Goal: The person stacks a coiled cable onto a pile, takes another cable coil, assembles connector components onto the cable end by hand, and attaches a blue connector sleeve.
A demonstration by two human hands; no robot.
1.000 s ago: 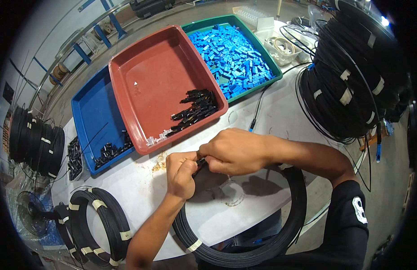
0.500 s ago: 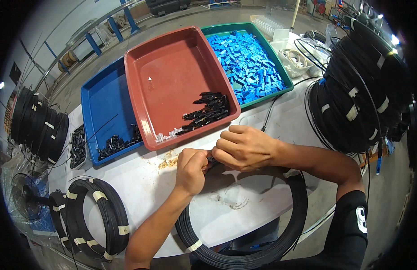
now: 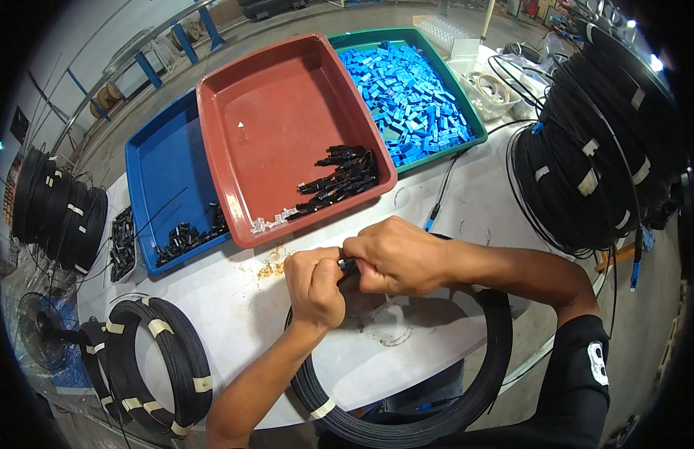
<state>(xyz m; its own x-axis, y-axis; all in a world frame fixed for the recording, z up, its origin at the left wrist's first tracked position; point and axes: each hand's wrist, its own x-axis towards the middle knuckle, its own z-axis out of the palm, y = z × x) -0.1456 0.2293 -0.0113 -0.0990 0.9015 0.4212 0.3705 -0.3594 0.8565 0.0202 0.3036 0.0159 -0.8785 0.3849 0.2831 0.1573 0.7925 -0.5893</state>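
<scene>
The left hand (image 3: pixel 317 290) and right hand (image 3: pixel 401 256) gripped a small black part (image 3: pixel 350 266) between them, fingers curled closed. The part was positioned above the white table (image 3: pixel 242 325), near the black cable coil (image 3: pixel 498 344).

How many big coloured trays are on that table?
3: the blue tray on the left, the red tray in the middle, overlapping both others, and the green tray on the right. Anything beneath them would be hidden.

The white table (image 3: pixel 429 344) bears a blue tray (image 3: pixel 171 161), green tray (image 3: pixel 452 152) and black coils (image 3: pixel 188 359).
</scene>
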